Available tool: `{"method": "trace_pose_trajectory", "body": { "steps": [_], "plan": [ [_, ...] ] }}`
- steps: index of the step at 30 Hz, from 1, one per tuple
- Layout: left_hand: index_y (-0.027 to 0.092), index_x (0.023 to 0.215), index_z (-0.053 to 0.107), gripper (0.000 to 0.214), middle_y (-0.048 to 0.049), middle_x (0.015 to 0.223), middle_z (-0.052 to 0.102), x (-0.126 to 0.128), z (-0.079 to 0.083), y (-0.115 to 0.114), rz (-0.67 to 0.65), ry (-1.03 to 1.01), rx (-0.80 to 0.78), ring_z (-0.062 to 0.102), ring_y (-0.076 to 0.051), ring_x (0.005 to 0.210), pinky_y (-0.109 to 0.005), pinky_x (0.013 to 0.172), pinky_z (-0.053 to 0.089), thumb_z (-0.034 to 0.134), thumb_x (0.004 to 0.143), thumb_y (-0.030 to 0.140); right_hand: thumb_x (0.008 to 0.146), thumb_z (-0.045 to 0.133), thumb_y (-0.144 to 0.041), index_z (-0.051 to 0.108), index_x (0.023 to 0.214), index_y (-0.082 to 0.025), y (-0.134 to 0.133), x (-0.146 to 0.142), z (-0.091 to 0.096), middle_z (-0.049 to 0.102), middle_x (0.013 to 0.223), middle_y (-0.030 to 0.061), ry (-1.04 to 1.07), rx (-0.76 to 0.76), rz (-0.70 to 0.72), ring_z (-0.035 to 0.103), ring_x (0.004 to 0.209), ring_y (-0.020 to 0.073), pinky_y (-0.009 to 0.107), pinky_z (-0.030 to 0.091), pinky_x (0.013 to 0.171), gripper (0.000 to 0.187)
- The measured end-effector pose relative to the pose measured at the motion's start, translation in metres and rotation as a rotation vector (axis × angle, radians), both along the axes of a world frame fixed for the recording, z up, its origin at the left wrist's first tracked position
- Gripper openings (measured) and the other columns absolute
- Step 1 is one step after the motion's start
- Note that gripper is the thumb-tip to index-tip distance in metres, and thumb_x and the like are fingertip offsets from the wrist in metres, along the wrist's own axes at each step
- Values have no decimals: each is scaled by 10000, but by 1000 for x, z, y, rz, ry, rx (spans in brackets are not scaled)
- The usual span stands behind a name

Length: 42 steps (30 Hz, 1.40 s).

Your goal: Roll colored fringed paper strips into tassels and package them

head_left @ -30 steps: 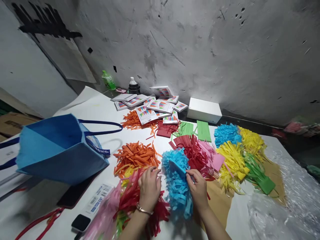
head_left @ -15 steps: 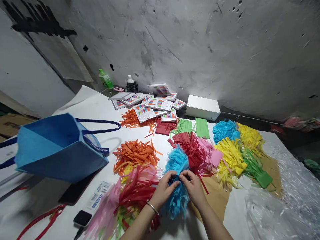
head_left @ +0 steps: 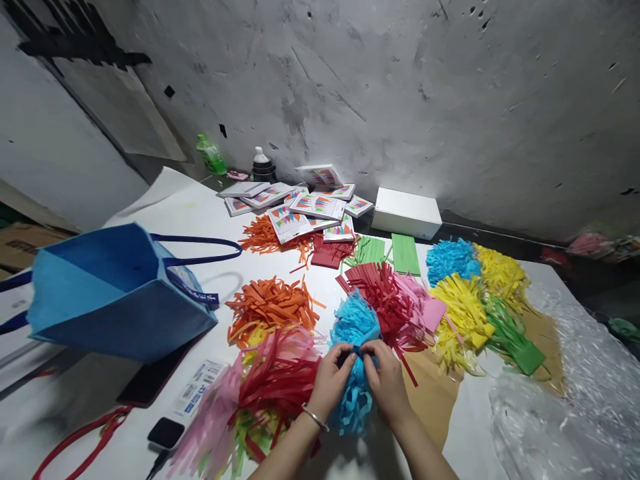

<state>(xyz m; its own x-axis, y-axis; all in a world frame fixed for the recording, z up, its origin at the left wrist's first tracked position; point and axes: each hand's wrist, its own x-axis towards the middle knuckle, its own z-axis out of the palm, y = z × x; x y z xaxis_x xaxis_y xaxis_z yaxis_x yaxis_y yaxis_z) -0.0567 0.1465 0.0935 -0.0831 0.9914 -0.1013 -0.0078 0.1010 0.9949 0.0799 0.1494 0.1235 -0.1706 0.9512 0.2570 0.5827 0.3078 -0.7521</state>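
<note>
A blue tissue-paper tassel (head_left: 354,320) hangs between my hands over the front of the table, its fringe spreading above and below the pinched middle. My left hand (head_left: 334,377) grips that middle from the left, thumb and fingers closed; a bracelet is on this wrist. From the right, my right hand (head_left: 384,375) pinches the same spot, its fingertips almost meeting the left ones. Just beyond lies a red tassel (head_left: 380,293) with a pink tassel (head_left: 425,308) beside it. Left of my hands is a pile of red fringe (head_left: 280,377) over pink fringe (head_left: 217,420).
Orange fringe (head_left: 273,303) lies beyond the left pile. A blue bag (head_left: 120,313) stands at left, near a phone (head_left: 155,380). Printed packets (head_left: 315,207) and a white box (head_left: 407,212) sit by the wall. Yellow tassels (head_left: 463,313) and bubble wrap (head_left: 575,400) are at right.
My hands have drawn closer together at the tassel's middle. The flat blue band that showed there is now bunched under my fingers, and my right hand has shifted slightly left.
</note>
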Motion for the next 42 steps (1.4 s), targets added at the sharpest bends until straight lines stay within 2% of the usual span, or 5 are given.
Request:
{"method": "trace_pose_trajectory", "body": {
  "steps": [5,14,31,38,42],
  "plan": [
    [184,878,662,189,-57,891,673,-3,1,0,-14,16,-14,602,-233,893,-337,848,450,634,773,338,901,442,-183,569,919,-207,3,6,0,636,876,39,121,-99,-43,586,825,192,287,457,709,130],
    [192,872,662,163,-48,885,669,-1,2,0,9,34,19,598,-224,889,-331,846,452,629,772,317,852,499,-151,636,899,-214,2,4,7,611,930,59,-221,191,11,536,886,218,414,397,857,158],
    [202,877,662,170,-54,908,665,1,2,-3,-10,93,36,593,-231,906,-347,849,452,637,763,325,849,596,-227,631,717,-210,4,6,4,630,766,19,12,-3,-65,574,780,192,330,434,742,138],
    [204,877,665,158,-55,893,663,-7,8,-1,-58,149,82,592,-224,881,-333,817,453,580,815,322,851,609,-303,617,695,-193,18,16,6,623,734,18,206,-170,60,598,709,178,282,468,649,192],
    [211,881,663,150,-58,911,658,-11,11,0,-124,190,148,589,-219,904,-330,836,450,531,849,275,894,530,-237,598,779,-199,19,20,12,619,820,40,-48,30,74,576,805,201,336,455,746,139]
  ]
}}
